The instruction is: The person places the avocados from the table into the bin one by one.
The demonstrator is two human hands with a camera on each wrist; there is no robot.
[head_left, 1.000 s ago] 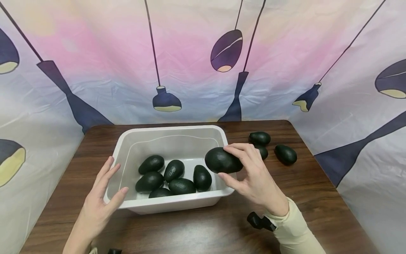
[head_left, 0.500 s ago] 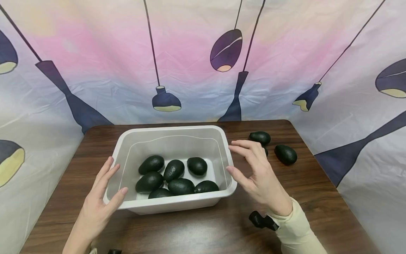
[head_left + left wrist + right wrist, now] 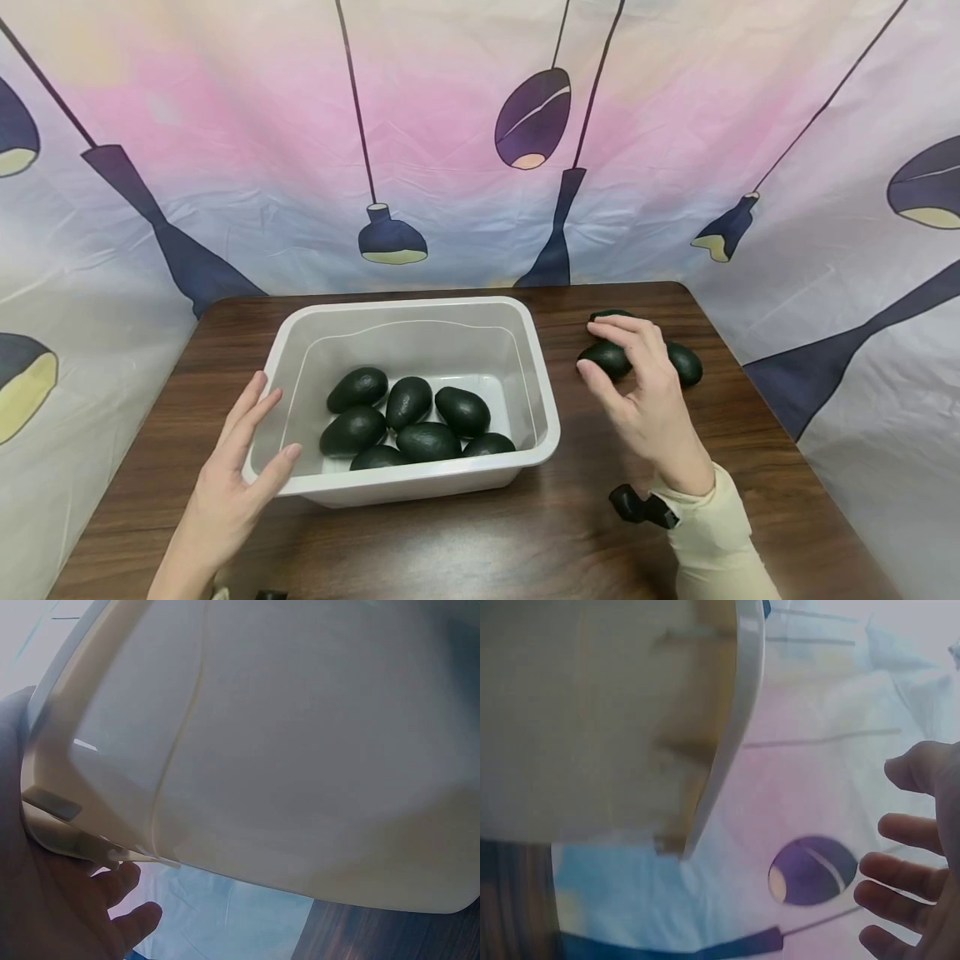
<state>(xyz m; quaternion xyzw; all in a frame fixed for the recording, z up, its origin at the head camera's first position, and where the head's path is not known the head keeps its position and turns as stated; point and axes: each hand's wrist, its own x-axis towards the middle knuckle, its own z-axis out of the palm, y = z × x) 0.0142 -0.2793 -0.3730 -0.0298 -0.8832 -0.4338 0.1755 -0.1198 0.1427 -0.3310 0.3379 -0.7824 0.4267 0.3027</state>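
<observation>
Curling our right hand (image 3: 643, 392) around a dark green avocado (image 3: 604, 357) on the brown wooden table (image 3: 465, 542), we've left the last one in the white plastic bin (image 3: 300, 350), which our flat left hand (image 3: 236, 475) steadies.

Both hands are bare, no gloves or rings that I can see. The right hand (image 3: 648, 400) comes out of a pale cream long sleeve (image 3: 712, 533) with a snug cuff, and a small black clip-like camera mount (image 3: 637, 507) sits at that wrist. The left hand (image 3: 232, 483) has another black bit (image 3: 270, 594) near its wrist.
</observation>
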